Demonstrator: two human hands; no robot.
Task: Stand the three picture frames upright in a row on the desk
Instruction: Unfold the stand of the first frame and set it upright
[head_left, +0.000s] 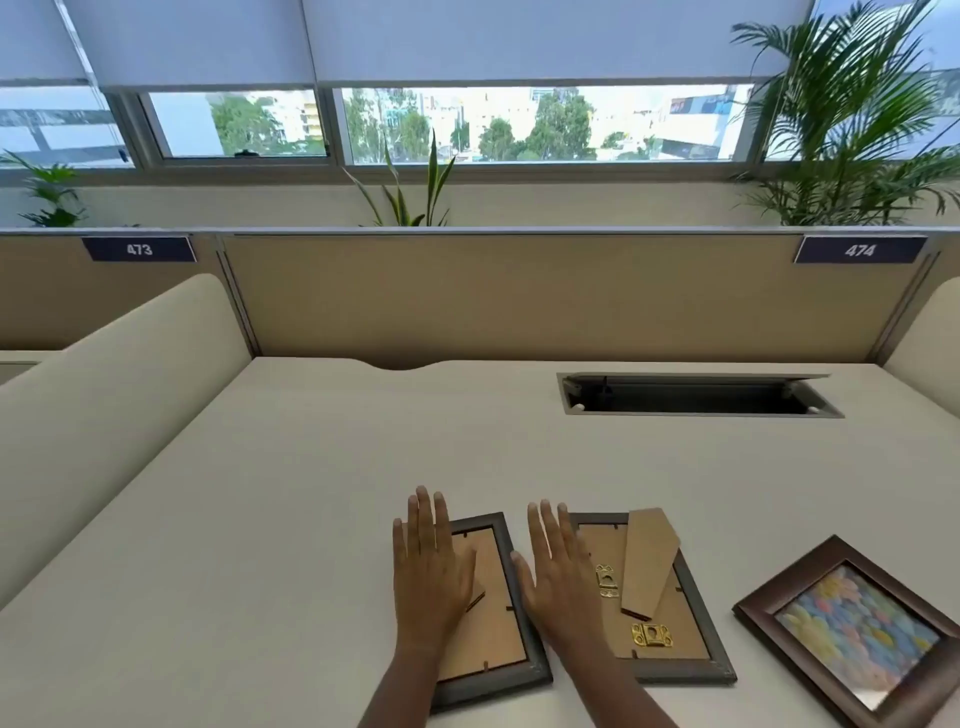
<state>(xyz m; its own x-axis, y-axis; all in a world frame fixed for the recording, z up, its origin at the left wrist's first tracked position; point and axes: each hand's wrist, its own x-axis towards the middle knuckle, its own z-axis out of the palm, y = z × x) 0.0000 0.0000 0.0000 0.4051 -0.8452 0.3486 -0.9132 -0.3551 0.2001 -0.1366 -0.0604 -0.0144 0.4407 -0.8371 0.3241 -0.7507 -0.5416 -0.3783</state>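
Note:
Three picture frames lie flat near the front of the desk (311, 467). The left frame (504, 634) is face down, its cardboard back showing, and my left hand (431, 566) rests flat on it with fingers spread. The middle frame (675, 639) is also face down, its cardboard stand sticking up and gold clasps visible; my right hand (558, 577) lies flat over its left edge. The right frame (862, 629), dark brown wood, lies face up at an angle with a pastel picture showing. Neither hand grips anything.
An open cable hatch (696, 395) is cut into the desk at the back right. A tan partition (519, 296) runs along the far edge, with cream side dividers (104, 395) left and right. Plants stand behind the partition by the windows.

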